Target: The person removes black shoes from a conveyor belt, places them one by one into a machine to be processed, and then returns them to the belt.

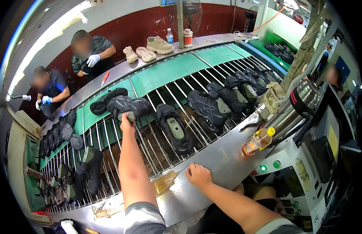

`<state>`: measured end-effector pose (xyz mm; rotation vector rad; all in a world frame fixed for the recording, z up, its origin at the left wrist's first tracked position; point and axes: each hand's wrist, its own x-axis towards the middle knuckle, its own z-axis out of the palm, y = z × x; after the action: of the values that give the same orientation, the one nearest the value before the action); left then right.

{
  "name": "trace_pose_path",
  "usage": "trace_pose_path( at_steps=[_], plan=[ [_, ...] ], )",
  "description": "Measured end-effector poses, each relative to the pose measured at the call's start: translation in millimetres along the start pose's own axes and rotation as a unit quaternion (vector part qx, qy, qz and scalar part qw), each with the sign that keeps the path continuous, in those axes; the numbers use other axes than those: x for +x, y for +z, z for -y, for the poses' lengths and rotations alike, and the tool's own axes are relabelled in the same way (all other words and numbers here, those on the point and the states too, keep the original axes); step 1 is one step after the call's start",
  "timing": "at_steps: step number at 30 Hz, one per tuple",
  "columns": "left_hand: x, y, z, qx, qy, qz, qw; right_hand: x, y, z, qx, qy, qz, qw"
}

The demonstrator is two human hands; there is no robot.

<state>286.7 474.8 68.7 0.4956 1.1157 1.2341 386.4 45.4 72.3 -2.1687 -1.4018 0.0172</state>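
My left hand (127,121) reaches over the metal rod conveyor and grips a black shoe (133,104) by its grey-green heel end. Another black shoe (109,101) lies just behind it on the green sheet. My right hand (198,174) rests with curled fingers on the metal ledge (224,156) and holds nothing that I can see. Between my hands, a little farther off, a black shoe (174,128) with a grey-green insert lies on the rods. To its right sits another black shoe (209,111), with several more beyond it.
Several black shoes (93,171) stand at the left of the conveyor, and soles (68,132) lie behind them. A drink bottle (258,141) and steel flask (292,105) stand at right. Across the conveyor are two gloved people, a red-handled tool (105,77) and beige shoes (159,45).
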Motion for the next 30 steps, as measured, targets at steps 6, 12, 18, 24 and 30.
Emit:
trace_pose_path(
  at_steps=[6, 12, 18, 24, 30],
  plan=[
    [-21.4, -97.5, -23.8, -0.038, -0.051, 0.148, 0.987, -5.4, 6.2, 11.1, 0.012, -0.012, 0.009, 1.000],
    [-215.6, -159.3, -13.8, -0.009, -0.029, 0.227, 0.974, -8.8, -12.0, 1.5, 0.102, 0.095, 0.027, 0.990],
    [-414.4, -204.5, 21.2, 0.024, -0.065, 0.314, 0.947, -38.8, -40.0, -55.9, 0.697, 0.178, 0.180, 0.671],
    [-548.8, -125.6, 68.0, 0.238, -0.223, 0.619, 0.714, -255.1, -240.0, -110.9, 0.834, 0.191, 0.020, 0.517],
    [-701.9, -46.2, 148.9, 0.162, -0.307, 0.770, 0.535, -398.5, -360.0, -136.1, 0.676, 0.390, -0.301, 0.547]
  ],
)
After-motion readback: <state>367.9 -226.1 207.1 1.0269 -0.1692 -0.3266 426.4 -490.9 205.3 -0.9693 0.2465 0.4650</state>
